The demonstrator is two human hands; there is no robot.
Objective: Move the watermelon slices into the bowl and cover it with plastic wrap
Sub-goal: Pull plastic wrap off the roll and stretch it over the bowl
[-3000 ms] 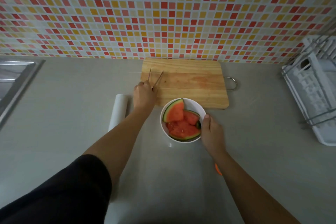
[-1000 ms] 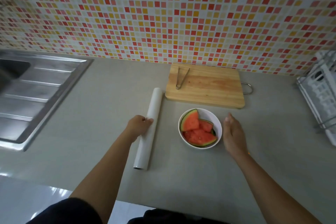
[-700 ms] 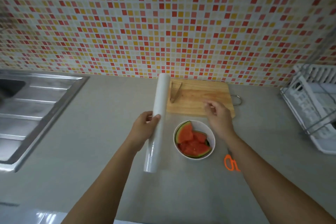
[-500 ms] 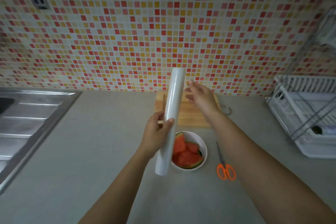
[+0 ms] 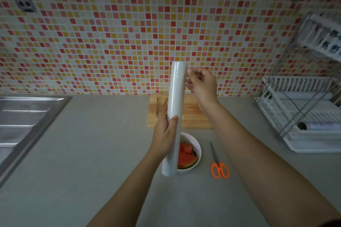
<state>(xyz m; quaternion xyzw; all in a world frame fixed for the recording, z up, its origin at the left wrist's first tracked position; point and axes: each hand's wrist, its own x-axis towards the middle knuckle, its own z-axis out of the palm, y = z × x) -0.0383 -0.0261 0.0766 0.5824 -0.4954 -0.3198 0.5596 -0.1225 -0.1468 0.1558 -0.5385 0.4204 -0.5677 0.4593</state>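
Observation:
My left hand (image 5: 165, 133) grips a white roll of plastic wrap (image 5: 175, 97) around its middle and holds it nearly upright above the counter. My right hand (image 5: 202, 83) is at the top of the roll, its fingertips pinching at the wrap's edge. Below, partly hidden behind the roll, a white bowl (image 5: 195, 145) on the counter holds red watermelon slices (image 5: 186, 155) with green rind.
A wooden cutting board (image 5: 191, 116) lies against the tiled wall behind the roll. Orange-handled scissors (image 5: 218, 164) lie right of the bowl. A steel sink (image 5: 24, 121) is at the left, a white dish rack (image 5: 302, 116) at the right.
My left hand picked the roll up from the counter and raised it upright. My right hand left the bowl and rose to the top of the roll. The view tilted up.

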